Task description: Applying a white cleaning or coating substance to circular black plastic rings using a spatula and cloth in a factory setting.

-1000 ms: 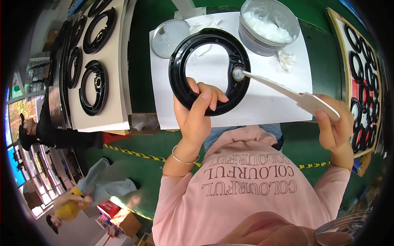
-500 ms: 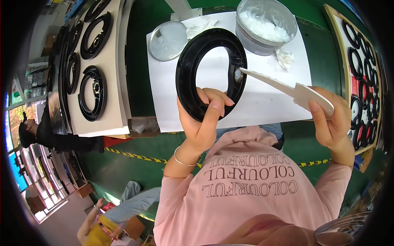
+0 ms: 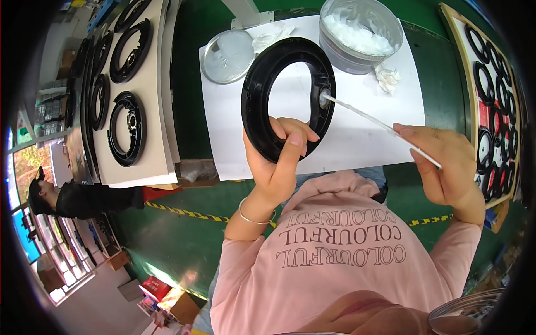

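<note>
Over white paper (image 3: 223,123), grips a black ring (image 3: 257,100) in the left hand (image 3: 281,159) and a spatula (image 3: 365,115) in the right hand (image 3: 449,164), with tip at the ring's socket (image 3: 323,102), apparently coating it, next probably needing even coverage.

The left hand (image 3: 279,162) is gripping a black ring (image 3: 257,95) by its lower edge, fingers curling through the opening. The right hand (image 3: 449,162) is pinching a white spatula (image 3: 368,117), which is presenting edge-on; its tip is meeting the round socket (image 3: 324,99) on the ring's right side. Beyond, an open tub (image 3: 346,59) holding white material is standing on a white sheet (image 3: 223,128), crumpled tissue (image 3: 387,78) lying just beside it. A round lid (image 3: 228,56) is resting farther left. Other black rings (image 3: 127,159) are lying on a beige board (image 3: 156,120) at left.
</note>
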Demonstrator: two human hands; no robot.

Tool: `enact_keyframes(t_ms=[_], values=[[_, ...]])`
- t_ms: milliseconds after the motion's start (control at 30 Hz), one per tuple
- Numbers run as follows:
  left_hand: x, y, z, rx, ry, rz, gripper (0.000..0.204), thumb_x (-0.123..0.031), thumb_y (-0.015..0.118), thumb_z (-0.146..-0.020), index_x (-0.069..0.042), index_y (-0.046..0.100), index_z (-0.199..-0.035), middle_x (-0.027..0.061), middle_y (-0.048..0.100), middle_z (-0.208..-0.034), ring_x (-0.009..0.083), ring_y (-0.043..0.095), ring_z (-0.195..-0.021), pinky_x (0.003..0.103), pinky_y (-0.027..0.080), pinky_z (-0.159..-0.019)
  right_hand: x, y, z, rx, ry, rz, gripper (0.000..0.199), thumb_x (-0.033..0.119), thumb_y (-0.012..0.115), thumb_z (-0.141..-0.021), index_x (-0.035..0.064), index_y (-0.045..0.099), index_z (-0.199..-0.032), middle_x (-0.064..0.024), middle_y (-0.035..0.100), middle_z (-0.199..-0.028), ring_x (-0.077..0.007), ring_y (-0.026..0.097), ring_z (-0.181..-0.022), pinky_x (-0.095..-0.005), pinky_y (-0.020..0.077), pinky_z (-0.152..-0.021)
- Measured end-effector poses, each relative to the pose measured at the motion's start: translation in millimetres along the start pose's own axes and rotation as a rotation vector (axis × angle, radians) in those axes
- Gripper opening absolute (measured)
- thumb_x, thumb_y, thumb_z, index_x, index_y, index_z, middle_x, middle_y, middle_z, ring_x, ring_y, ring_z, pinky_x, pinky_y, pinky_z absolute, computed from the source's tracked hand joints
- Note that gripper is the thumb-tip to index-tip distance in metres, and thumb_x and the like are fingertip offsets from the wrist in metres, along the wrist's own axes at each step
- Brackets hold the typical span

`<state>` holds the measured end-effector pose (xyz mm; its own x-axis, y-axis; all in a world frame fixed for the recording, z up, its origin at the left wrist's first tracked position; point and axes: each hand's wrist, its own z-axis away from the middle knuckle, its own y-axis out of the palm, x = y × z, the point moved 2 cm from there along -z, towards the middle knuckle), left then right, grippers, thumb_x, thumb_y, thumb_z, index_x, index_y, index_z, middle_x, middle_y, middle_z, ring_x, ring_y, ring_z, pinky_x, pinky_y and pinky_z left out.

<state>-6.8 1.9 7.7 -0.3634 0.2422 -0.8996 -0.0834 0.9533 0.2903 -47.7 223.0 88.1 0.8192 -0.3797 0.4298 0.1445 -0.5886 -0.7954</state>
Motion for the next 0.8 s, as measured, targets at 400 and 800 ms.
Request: enact_keyframes(t_ms=[400, 800], values=[[-1, -2, -2, -0.103, -0.095, 0.110, 0.016, 0.005, 0.042, -0.078, -0.005, 0.031, -0.085, 0.0083, 0.047, -0.060, 0.0177, 0.050, -0.058, 0.031, 0.043, -0.061, 6, -1, -2, -0.016, -0.175, 0.091, 0.028, -0.001, 0.056, -0.064, -0.0052, 0.058, -0.092, -0.0174, 0.063, -0.081, -0.0234, 0.063, -0.065, -0.0246, 0.0473, -0.051], [-1, -2, -4, -0.153, -0.130, 0.153, 0.015, 0.004, 0.043, -0.078, -0.005, 0.032, -0.083, 0.0069, 0.045, -0.058, 0.0170, 0.048, -0.056, 0.032, 0.043, -0.062, 5, 2, 4, -0.023, -0.166, 0.136, 0.030, -0.001, 0.050, -0.073, 0.0001, 0.052, -0.102, -0.0148, 0.061, -0.095, -0.0255, 0.062, -0.078, -0.0273, 0.0447, -0.058]])
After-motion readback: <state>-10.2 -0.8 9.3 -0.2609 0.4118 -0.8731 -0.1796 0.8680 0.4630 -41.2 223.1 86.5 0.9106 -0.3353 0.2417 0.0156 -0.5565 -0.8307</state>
